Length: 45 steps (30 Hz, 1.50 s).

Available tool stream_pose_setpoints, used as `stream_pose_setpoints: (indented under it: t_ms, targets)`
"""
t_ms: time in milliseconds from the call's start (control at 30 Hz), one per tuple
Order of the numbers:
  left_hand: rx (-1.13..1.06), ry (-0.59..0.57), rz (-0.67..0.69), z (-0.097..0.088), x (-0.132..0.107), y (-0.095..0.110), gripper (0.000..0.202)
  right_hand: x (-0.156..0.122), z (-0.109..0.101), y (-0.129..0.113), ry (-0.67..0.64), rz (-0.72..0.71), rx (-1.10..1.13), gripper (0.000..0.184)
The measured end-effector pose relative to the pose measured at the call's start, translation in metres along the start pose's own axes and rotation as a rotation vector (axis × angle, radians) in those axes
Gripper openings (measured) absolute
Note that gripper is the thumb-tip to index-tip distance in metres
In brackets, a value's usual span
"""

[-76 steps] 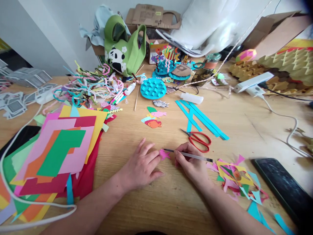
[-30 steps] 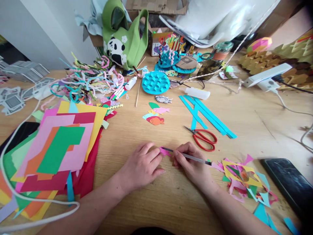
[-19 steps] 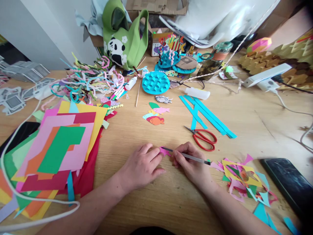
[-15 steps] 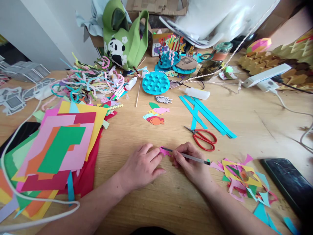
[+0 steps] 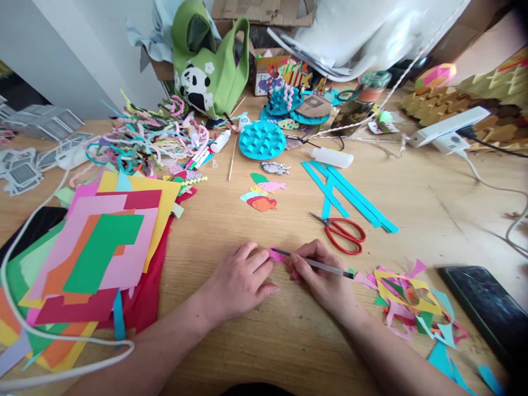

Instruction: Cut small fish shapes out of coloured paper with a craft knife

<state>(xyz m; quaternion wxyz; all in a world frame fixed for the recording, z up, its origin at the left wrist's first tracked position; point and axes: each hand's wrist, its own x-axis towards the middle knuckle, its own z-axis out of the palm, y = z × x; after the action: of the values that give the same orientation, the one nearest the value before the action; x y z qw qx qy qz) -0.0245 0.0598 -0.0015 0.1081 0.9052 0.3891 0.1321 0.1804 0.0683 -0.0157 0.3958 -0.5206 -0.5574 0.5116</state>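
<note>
Marking, apparently, a pink paper cutout [image 5: 277,255] on the wooden table [image 5: 412,198]: left hand [image 5: 237,280] is lying flat, fingers spread, pinning its edge; right hand [image 5: 322,278] is pinching a pen [image 5: 325,267], tip touching. Finer strokes are calling for steady pinning.

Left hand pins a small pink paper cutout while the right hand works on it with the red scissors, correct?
No. In the head view the right hand holds a pen to the pink cutout, which the left hand pins; the red scissors lie apart.
</note>
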Motion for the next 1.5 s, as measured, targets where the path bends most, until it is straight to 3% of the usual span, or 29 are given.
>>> stream_pose_setpoints:
  t_ms: [1500]
  targets:
    - [-0.013,-0.005,0.005,-0.0017,0.0007,-0.0009,0.038,0.0005,-0.0001,-0.0017,0.043,-0.014,-0.016,0.029]
